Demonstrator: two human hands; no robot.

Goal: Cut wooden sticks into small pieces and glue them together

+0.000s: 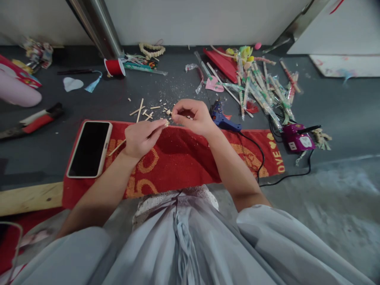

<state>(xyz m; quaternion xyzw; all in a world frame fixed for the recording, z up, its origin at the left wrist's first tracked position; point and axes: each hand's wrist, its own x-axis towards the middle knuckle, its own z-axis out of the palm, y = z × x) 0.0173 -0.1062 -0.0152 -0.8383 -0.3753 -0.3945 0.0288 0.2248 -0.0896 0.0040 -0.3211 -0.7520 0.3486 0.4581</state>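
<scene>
My left hand [141, 136] is closed in a pinch above the red towel [184, 158]. A tiny cluster of pale wooden bits [166, 123] shows at its fingertips. Opposite it, my right hand [194, 114] curls with thumb and forefinger together, a small pale wooden piece [169, 112] at their tips. The two hands are close but apart. Short cut wooden sticks [140, 110] and crumbs lie on the dark table just beyond. A thin stick [117, 147] pokes out beside my left wrist, partly hidden.
A phone [90, 149] lies on the towel's left end. Right of my hands rests a blue glue gun [223, 118] with a black cord. Several wrapped sticks [261, 85] pile up behind it, near a purple box [297, 138]. Pliers [32, 122] and a red spool [114, 67] are leftward.
</scene>
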